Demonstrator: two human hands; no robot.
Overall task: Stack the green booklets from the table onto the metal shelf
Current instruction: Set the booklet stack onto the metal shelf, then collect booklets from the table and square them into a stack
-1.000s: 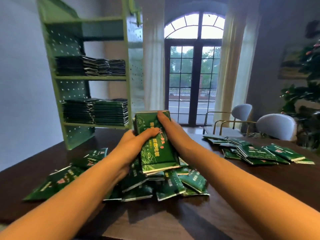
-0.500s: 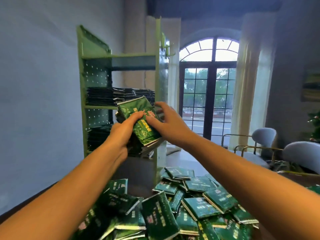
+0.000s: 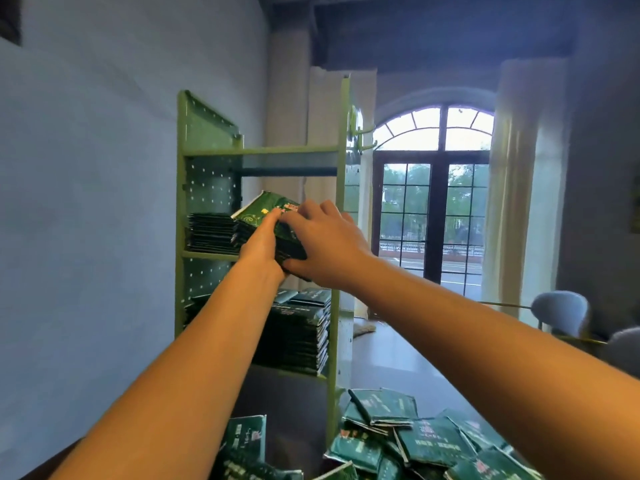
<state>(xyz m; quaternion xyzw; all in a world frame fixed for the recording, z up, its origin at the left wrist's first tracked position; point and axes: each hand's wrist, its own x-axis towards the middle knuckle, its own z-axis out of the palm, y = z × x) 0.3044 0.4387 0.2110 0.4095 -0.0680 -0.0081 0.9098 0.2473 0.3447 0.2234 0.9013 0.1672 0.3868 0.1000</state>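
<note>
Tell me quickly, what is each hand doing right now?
Left hand: closed, gripping the stack of green booklets.
Right hand: closed, gripping the same stack.

Print on booklets (image 3: 258,213) illegible

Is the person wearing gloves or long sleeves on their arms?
No. The left hand and right hand have no gloves. The left arm and right arm are bare as far as the picture shows: no sleeves, watch or bracelet.
</note>
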